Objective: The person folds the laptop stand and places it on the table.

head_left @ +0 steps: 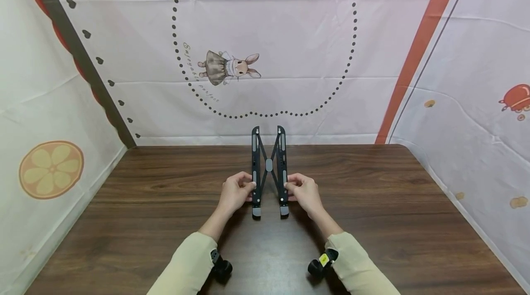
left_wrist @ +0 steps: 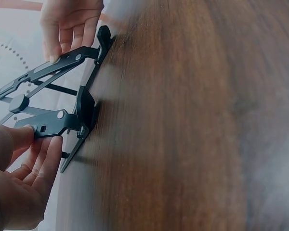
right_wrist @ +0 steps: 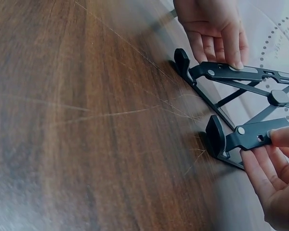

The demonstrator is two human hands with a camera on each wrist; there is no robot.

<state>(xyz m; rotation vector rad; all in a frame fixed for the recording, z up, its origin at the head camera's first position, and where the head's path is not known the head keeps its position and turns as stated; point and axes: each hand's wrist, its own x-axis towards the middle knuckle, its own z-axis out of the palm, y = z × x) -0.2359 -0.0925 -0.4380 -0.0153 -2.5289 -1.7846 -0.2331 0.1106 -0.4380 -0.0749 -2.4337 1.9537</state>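
A black folding laptop stand [head_left: 269,165] with grey pads stands on the wooden table, its two long side arms joined by an X-shaped brace with a grey hub. My left hand [head_left: 237,191] pinches the left arm near its front, thumb on top and fingers underneath. On the other side my right hand [head_left: 304,192] pinches the right arm the same way. Both wrist views show the upper arms of the stand [left_wrist: 50,122] raised at a slant above lower bars, with upturned front hooks [right_wrist: 215,135] close to the table surface.
The dark wood table [head_left: 165,240] reaches back to a printed cloth wall [head_left: 290,46] with a rabbit drawing. More cloth hangs along the left and right sides. A black wrist camera [head_left: 221,267] is strapped at the left sleeve, another camera [head_left: 318,267] at the right.
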